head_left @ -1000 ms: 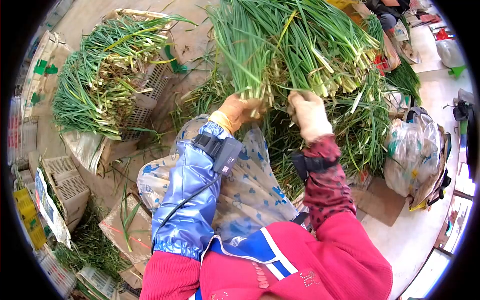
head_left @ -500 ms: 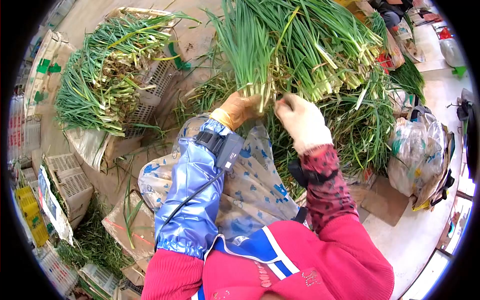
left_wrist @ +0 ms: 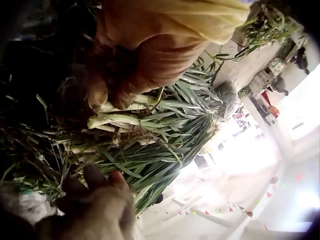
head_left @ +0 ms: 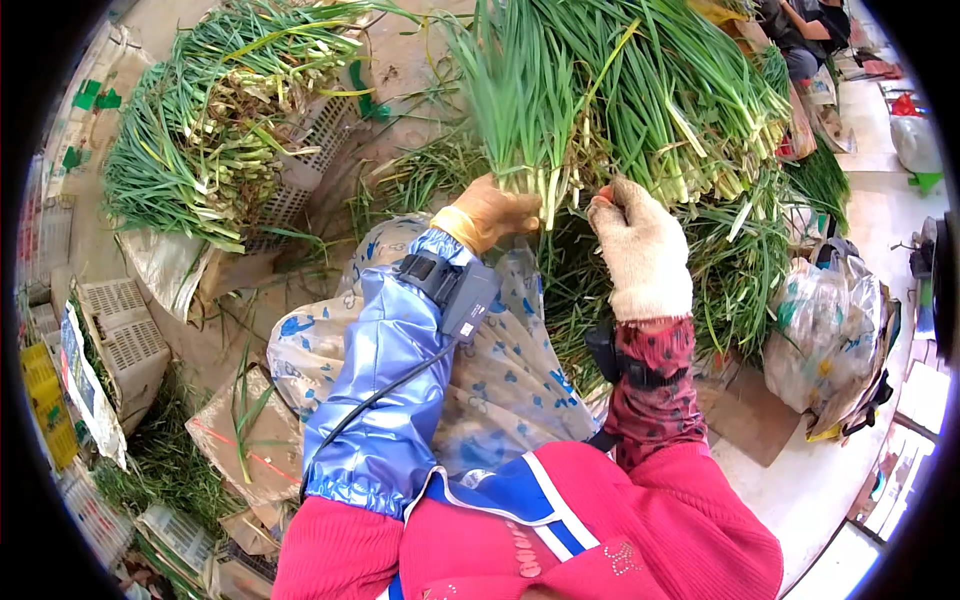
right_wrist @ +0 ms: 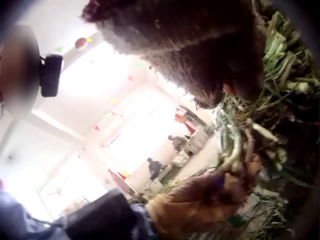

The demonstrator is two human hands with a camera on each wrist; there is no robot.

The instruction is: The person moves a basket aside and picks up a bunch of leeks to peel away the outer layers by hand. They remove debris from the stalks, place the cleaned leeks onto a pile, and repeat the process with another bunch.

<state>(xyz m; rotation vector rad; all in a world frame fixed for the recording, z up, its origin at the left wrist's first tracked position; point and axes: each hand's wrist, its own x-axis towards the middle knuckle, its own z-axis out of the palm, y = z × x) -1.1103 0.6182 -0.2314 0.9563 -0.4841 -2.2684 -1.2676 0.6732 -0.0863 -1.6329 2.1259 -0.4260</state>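
Observation:
In the head view my left hand (head_left: 492, 212), in an orange glove, grips the white stem ends of a bunch of long green stalks (head_left: 525, 110). The left wrist view shows its thumb and fingers (left_wrist: 97, 95) closed round pale stems (left_wrist: 117, 121). Just right of that bunch is my right hand (head_left: 640, 245), in a cream glove with bare fingertips; its fingers are bent at the dry, brownish leaves by the stems. Whether it pinches any of them is hidden. A larger pile of stalks (head_left: 690, 110) lies behind and to the right.
A crate (head_left: 305, 165) heaped with stalks stands at the left. Loose trimmings (head_left: 735, 270) lie under and right of my hands. A patterned plastic sheet (head_left: 500, 370) covers the lap. A clear bag (head_left: 825, 325) is at the right; a person (head_left: 805, 35) sits at the top right.
My right hand has drawn back from the stems, then come near them again, its wrist now lower. The left hand keeps its grip. The whole head view has shifted slightly.

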